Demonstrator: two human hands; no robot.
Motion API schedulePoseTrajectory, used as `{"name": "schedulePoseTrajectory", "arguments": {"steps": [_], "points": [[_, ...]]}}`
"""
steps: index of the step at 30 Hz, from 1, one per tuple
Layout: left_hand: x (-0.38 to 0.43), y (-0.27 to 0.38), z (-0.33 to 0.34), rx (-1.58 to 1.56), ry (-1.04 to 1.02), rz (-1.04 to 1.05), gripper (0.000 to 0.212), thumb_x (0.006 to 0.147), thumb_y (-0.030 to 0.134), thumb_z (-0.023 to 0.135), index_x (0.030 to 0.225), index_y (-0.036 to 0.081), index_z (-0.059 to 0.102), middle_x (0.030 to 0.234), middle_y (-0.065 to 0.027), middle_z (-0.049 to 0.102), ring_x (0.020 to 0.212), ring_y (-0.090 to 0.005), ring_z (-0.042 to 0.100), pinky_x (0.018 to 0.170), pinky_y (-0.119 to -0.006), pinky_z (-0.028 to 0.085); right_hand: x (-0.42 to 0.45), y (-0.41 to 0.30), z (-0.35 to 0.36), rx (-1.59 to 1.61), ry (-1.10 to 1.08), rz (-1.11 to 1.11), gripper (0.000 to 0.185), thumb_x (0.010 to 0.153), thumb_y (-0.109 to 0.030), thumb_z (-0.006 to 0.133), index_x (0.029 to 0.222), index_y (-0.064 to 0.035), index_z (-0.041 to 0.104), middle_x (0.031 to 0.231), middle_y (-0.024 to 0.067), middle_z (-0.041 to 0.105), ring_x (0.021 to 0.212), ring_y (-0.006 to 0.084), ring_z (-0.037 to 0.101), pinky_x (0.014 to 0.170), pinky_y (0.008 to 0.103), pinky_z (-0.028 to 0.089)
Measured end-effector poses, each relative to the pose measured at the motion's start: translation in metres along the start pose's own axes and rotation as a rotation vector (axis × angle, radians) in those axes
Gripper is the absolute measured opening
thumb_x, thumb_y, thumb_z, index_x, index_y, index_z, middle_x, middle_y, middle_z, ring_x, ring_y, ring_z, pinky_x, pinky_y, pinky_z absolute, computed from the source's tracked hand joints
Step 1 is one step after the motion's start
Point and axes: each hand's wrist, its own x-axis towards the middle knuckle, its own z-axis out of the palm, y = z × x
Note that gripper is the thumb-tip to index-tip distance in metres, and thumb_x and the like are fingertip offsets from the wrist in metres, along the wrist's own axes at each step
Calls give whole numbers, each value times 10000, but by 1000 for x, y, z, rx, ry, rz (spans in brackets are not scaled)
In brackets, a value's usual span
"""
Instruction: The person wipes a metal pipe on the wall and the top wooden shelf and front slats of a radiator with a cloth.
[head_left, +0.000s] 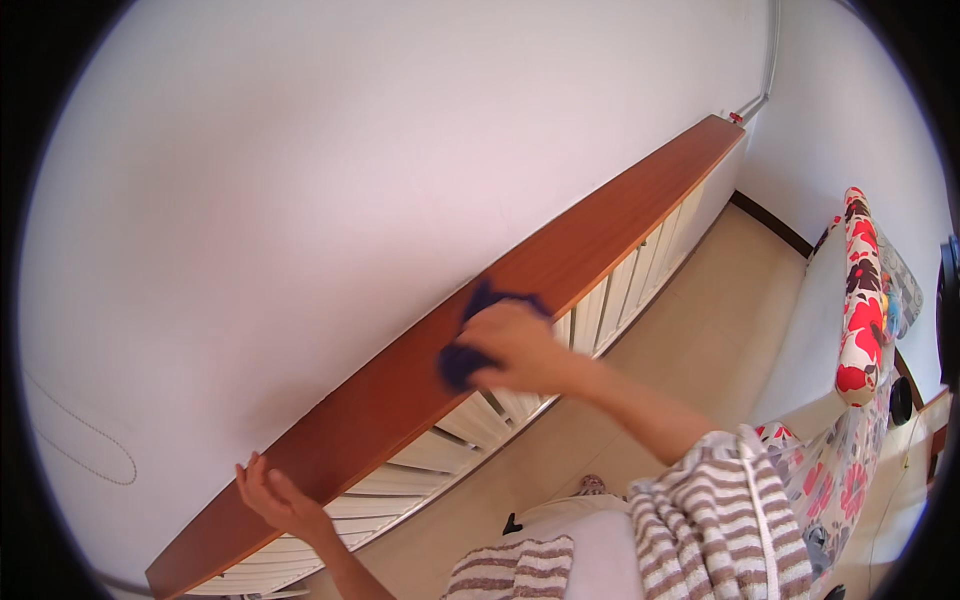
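Note:
A long reddish-brown wooden shelf (405, 382) runs along the white wall, above a white radiator (442, 454). My right hand (517, 345), slightly blurred, presses a dark blue cloth (466, 364) on the middle of the shelf; its fingers are closed over the cloth. Towards the shelf's lower left end is my left hand (277, 499), with its fingers apart and holding nothing. It is over the shelf's surface; whether it touches the wood I cannot tell.
A beaded cord (97, 474) hangs at the left wall. A red valve (736, 118) and pipes are at the shelf's far end. To the right stands a piece of furniture with a floral-covered cushion or backrest (862, 300). Tiled floor (675, 315) lies between it and the radiator.

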Motion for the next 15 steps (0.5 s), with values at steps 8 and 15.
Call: {"name": "schedulePoseTrajectory", "arguments": {"steps": [8,15], "points": [[-6,-45,11,106,40,-85,275,960,196,478,1114,-5,584,1179,-144,566,1232,-312,429,936,-395,408,-45,148,-134,-373,245,465,326,737,-232,657,989,-30,615,967,141,622,935,320,580,823,394,454],[2,-34,3,55,68,-105,283,963,204,470,1093,-15,592,1154,-155,571,1195,-310,459,905,-393,426,2,73,-62,-54,-41,152,406,700,-203,683,1057,-26,602,1105,137,609,1055,309,543,929,382,417]]}}
